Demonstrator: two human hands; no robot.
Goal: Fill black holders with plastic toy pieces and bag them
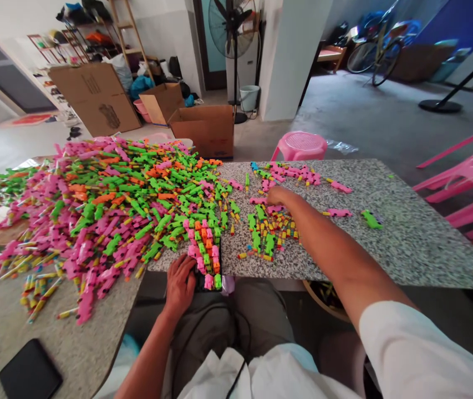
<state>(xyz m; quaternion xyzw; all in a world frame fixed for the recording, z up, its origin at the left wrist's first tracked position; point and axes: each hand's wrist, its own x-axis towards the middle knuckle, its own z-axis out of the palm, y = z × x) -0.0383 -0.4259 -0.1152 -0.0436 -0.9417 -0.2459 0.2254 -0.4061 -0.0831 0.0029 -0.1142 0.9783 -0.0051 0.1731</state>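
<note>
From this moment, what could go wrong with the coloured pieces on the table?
1. The dark tray of lined-up pieces seems to overhang the table edge, held only by the left hand; it could tip into the lap.
2. The right hand reaches over the small group of pieces; the forearm may sweep some off.
3. The big pile lies against the tray, so loose pieces could slide into the rows.
</note>
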